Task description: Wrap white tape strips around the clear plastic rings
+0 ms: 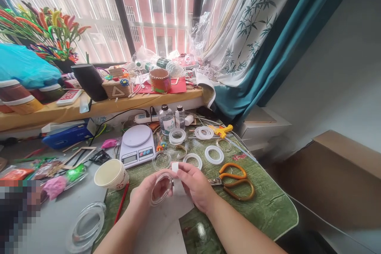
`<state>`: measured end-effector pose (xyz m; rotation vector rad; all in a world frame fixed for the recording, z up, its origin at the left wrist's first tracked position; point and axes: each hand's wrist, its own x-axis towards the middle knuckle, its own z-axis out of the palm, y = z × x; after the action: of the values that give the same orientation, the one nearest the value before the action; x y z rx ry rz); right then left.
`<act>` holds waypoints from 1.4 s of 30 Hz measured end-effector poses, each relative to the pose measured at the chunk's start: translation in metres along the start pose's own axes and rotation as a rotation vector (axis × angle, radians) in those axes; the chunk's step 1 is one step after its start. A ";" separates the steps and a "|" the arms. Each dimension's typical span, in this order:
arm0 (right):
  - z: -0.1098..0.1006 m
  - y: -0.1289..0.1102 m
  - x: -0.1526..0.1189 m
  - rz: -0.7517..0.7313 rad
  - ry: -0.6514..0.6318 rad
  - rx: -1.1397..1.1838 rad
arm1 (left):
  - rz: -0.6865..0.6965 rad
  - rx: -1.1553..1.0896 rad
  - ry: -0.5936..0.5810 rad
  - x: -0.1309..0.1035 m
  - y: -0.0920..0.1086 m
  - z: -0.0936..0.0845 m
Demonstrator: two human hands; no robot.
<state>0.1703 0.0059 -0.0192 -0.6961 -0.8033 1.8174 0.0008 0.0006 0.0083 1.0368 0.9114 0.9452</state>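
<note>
My left hand (pixel 143 193) is closed round a clear, glassy bangle (pixel 157 203), held tilted above the table. My right hand (pixel 197 185) pinches a small white strip (pixel 175 166) against the bangle's right side; whether it is paper or cloth I cannot tell. Under both hands lies a pale sheet (pixel 160 230). Scissors (pixel 242 198) with orange handles rest just right of my right hand. Beyond my fingers are several ring molds, among them a whitish ring mold (pixel 208 154), and a clear ring (pixel 154 162).
A kitchen scale (pixel 137 143) stands behind a stack of paper cups (pixel 120 174), with a red pencil (pixel 122 202) beside them. Two bottles (pixel 167 121) and a yellow glue gun (pixel 222 130) are at the back. Large clear rings (pixel 99 216) lie at left. A cardboard box (pixel 333 182) is at right.
</note>
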 end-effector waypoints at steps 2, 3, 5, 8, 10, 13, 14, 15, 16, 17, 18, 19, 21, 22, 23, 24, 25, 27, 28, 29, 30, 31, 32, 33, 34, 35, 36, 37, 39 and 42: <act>0.002 -0.001 -0.002 0.012 -0.041 -0.022 | -0.001 -0.040 -0.037 0.005 -0.005 0.000; 0.003 -0.001 -0.002 0.000 -0.028 -0.042 | -0.006 -0.039 -0.036 0.007 -0.007 0.000; 0.003 -0.001 -0.002 -0.044 0.043 -0.093 | -0.032 -0.050 -0.035 0.007 -0.008 0.003; -0.001 -0.001 0.000 -0.134 0.199 -0.141 | -0.072 -0.086 0.015 0.003 -0.005 0.010; -0.004 -0.001 0.003 -0.214 0.313 -0.128 | -0.094 -0.110 0.065 0.001 -0.002 0.013; -0.007 0.000 0.005 -0.289 0.432 -0.117 | -0.084 -0.116 0.167 0.004 -0.002 0.011; -0.006 0.000 0.005 -0.276 0.431 -0.120 | -0.065 -0.110 0.209 0.005 -0.003 0.009; -0.005 0.002 0.005 -0.243 0.405 -0.124 | -0.034 -0.092 0.255 0.006 -0.004 0.006; -0.004 0.003 0.004 -0.197 0.363 -0.123 | 0.009 -0.055 0.300 0.007 -0.006 0.003; -0.001 0.005 0.003 -0.145 0.312 -0.114 | 0.063 0.007 0.337 0.006 -0.008 0.000; 0.001 0.007 0.001 -0.091 0.260 -0.099 | 0.124 0.091 0.358 0.005 -0.010 -0.003; 0.004 0.009 -0.001 -0.043 0.210 -0.083 | 0.189 0.195 0.366 0.004 -0.012 -0.005; 0.009 0.012 -0.003 0.025 0.120 -0.058 | 0.311 0.444 0.344 0.000 -0.015 -0.008; 0.010 0.013 -0.005 0.047 0.082 -0.055 | 0.358 0.558 0.320 -0.001 -0.016 -0.009; 0.011 0.013 -0.005 0.067 0.046 -0.061 | 0.403 0.661 0.294 -0.002 -0.017 -0.010; 0.012 0.013 -0.006 0.080 0.018 -0.070 | 0.442 0.750 0.266 -0.002 -0.018 -0.010; 0.012 0.012 -0.006 0.087 -0.001 -0.079 | 0.470 0.822 0.234 -0.001 -0.018 -0.010; 0.011 0.009 -0.008 0.076 -0.019 -0.103 | 0.493 0.913 0.168 0.000 -0.019 -0.011; 0.011 0.008 -0.009 0.059 -0.026 -0.129 | 0.488 0.934 0.148 0.001 -0.019 -0.011; 0.010 0.006 -0.010 0.035 -0.033 -0.173 | 0.477 0.942 0.139 0.002 -0.019 -0.011; 0.010 0.005 -0.012 0.004 -0.041 -0.237 | 0.466 0.941 0.137 0.003 -0.019 -0.012; 0.009 0.004 -0.014 -0.026 -0.051 -0.307 | 0.461 0.931 0.140 0.004 -0.019 -0.013; 0.009 0.003 -0.015 -0.052 -0.058 -0.364 | 0.456 0.919 0.142 0.005 -0.019 -0.013; 0.009 0.003 -0.016 -0.065 -0.058 -0.394 | 0.450 0.907 0.143 0.005 -0.019 -0.014; 0.008 0.003 -0.016 -0.063 -0.054 -0.392 | 0.444 0.899 0.141 0.005 -0.019 -0.015; 0.008 0.003 -0.016 -0.047 -0.049 -0.366 | 0.438 0.894 0.139 0.005 -0.019 -0.015; 0.008 0.003 -0.015 -0.022 -0.043 -0.328 | 0.433 0.891 0.138 0.005 -0.019 -0.015; 0.007 0.004 -0.014 0.003 -0.035 -0.291 | 0.430 0.890 0.138 0.005 -0.019 -0.015; 0.006 0.003 -0.012 0.035 -0.016 -0.238 | 0.424 0.891 0.129 0.004 -0.018 -0.013; 0.003 0.001 -0.008 0.073 0.031 -0.130 | 0.417 0.893 0.099 0.001 -0.017 -0.009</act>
<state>0.1703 -0.0022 -0.0174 -0.8448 -0.8911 1.8271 -0.0043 0.0002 -0.0105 2.0086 1.2681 0.9380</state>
